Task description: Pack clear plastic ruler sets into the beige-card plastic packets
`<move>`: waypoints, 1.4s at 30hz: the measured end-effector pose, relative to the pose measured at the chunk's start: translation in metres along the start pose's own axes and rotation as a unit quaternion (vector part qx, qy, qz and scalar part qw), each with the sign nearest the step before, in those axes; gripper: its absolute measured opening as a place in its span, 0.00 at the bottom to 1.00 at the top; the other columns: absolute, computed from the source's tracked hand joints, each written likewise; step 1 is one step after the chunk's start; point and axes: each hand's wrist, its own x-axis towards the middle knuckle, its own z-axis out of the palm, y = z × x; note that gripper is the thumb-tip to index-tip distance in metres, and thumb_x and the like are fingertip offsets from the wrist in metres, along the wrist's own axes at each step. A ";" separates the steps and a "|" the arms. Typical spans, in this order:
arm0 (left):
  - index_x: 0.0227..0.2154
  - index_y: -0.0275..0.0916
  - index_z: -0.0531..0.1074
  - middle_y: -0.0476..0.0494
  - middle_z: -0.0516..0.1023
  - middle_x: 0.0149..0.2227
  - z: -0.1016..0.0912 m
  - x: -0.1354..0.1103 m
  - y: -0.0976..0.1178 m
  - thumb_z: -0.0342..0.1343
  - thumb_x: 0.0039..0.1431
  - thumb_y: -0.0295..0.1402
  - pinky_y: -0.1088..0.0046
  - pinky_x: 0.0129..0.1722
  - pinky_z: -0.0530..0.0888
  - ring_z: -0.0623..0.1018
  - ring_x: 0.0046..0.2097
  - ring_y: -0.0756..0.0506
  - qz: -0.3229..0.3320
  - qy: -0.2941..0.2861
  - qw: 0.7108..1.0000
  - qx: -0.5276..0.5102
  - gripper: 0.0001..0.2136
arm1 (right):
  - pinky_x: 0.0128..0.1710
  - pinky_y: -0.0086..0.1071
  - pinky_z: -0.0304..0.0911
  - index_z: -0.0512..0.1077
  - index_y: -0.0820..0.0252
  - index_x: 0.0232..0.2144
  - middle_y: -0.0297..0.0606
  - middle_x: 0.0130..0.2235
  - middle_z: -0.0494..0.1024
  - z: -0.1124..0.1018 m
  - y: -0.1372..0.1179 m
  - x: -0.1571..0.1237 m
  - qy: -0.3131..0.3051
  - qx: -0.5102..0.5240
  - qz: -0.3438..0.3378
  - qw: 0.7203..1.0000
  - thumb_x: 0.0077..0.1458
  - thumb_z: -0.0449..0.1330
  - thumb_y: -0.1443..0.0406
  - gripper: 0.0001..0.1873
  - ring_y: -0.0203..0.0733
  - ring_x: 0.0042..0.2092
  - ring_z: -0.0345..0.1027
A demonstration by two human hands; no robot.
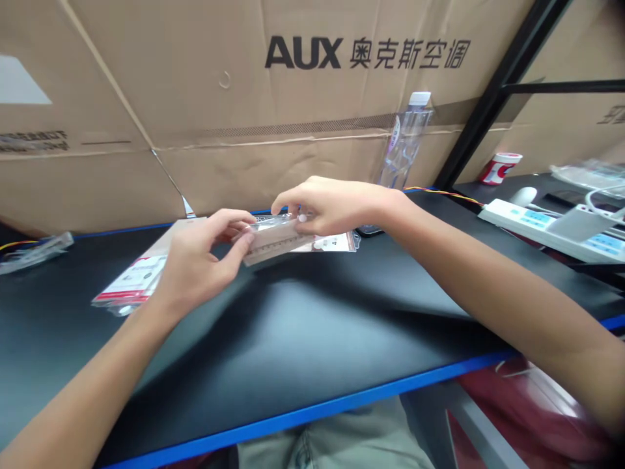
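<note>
Both my hands meet at the back middle of a black table. My left hand pinches the left end of a small clear plastic packet with a pale card inside. My right hand curls over the packet's top right edge, fingers closed on it. The packet is held just above the table top. Another flat clear packet lies on the table right behind it, under my right hand.
A stack of red-and-white packets lies left of my left hand. Cardboard boxes wall off the back. A clear water bottle stands against them. Right: a white power strip, a red-and-white cup, a black frame post.
</note>
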 end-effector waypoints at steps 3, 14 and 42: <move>0.50 0.44 0.72 0.48 0.80 0.38 -0.002 0.001 -0.002 0.57 0.59 0.38 0.71 0.40 0.77 0.80 0.38 0.45 -0.022 -0.004 1.000 0.004 0.16 | 0.35 0.33 0.57 0.77 0.55 0.45 0.37 0.39 0.80 -0.003 0.002 0.001 0.006 0.013 -0.002 1.000 0.54 0.59 0.70 0.16 0.43 0.38 0.69; 0.41 0.42 0.76 0.47 0.82 0.35 -0.001 0.003 -0.008 0.57 0.58 0.41 0.71 0.37 0.77 0.80 0.34 0.44 -0.063 -0.054 0.996 -0.012 0.12 | 0.35 0.32 0.56 0.78 0.63 0.34 0.35 0.30 0.77 -0.004 0.007 0.005 0.059 0.090 0.006 0.994 0.63 0.54 0.63 0.14 0.36 0.32 0.65; 0.61 0.43 0.63 0.37 0.67 0.60 0.005 -0.001 -0.049 0.52 0.60 0.50 0.55 0.59 0.67 0.70 0.59 0.34 -0.010 -0.234 0.968 0.095 0.29 | 0.44 0.34 0.65 0.73 0.63 0.41 0.44 0.45 0.79 0.074 0.068 0.017 0.062 0.125 0.042 0.989 0.53 0.59 0.71 0.12 0.43 0.45 0.72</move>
